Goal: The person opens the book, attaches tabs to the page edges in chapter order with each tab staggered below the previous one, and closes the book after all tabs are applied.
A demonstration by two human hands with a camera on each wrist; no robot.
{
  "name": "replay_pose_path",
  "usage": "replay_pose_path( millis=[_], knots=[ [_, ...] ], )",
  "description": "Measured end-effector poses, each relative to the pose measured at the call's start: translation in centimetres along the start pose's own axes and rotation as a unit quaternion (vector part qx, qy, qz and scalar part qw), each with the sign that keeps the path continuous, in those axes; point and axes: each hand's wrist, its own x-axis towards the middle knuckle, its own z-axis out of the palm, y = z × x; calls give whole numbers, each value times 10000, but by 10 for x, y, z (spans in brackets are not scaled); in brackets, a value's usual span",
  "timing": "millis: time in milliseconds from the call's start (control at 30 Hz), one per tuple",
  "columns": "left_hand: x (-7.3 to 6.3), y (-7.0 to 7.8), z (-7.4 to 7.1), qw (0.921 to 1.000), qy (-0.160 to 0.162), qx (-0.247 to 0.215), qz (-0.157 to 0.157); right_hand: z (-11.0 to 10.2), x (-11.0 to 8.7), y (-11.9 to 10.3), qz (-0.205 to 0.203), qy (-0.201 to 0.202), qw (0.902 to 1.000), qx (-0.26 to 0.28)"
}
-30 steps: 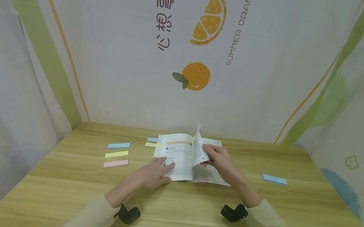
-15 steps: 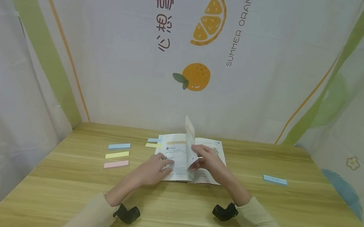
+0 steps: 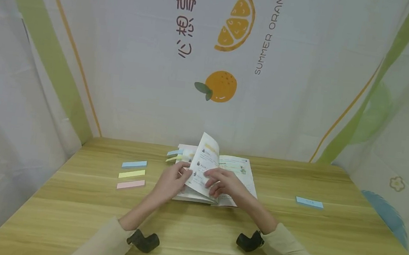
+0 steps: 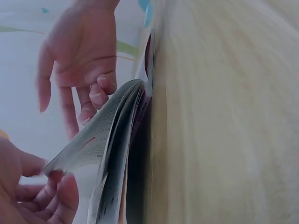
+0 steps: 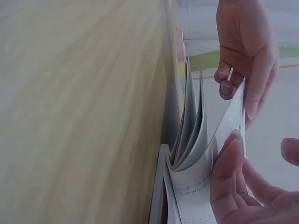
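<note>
An open book (image 3: 249, 183) with printed text lies at the far middle of the table. One of its pages (image 3: 205, 157) stands raised over the left half. My left hand (image 3: 170, 180) pinches that page's outer edge between thumb and fingers, as the left wrist view also shows at the page corner (image 4: 52, 167). Against the page's other side rest the fingers of my right hand (image 3: 233, 189), loosely bent, with the thumb apart in the right wrist view. A blue tab (image 3: 175, 152) and a yellow tab (image 3: 173, 158) stick out from the book's left edge.
Left of the book lie a blue sticky-note strip (image 3: 134, 164), a yellow strip (image 3: 132, 174) and a pink strip (image 3: 131, 184). Another blue strip (image 3: 309, 202) lies to the right. A white printed curtain (image 3: 280, 123) hangs just behind the table (image 3: 192, 235).
The right hand has carried the page from the right over to the left and loosened its grip. The left hand has risen from the left page and taken the raised page's edge.
</note>
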Motion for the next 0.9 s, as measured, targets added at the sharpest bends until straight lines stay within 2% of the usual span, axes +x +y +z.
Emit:
replay_pose_path(
  millis=[200, 333, 500, 633, 700, 900],
  knots=[
    [1, -4, 1, 9973, 101, 706, 190, 1, 0, 1, -70, 116, 9994, -317],
    [-1, -2, 1, 9927, 96, 1198, 131, -2, -1, 3, -151, 331, 9958, -835],
    [-6, 2, 1, 9807, -4, 1956, -48, -4, -2, 6, -48, 611, 9862, -1539],
    [-8, 4, 1, 9676, -57, 2516, -178, -6, -2, 8, 75, 624, 9794, -1921],
    [-9, 5, 0, 9628, -100, 2691, -224, -6, -2, 8, 138, 568, 9766, -2071],
    [-9, 4, -1, 9546, -307, 2932, -433, -9, 0, 13, 285, 269, 9626, -2679]
  ],
)
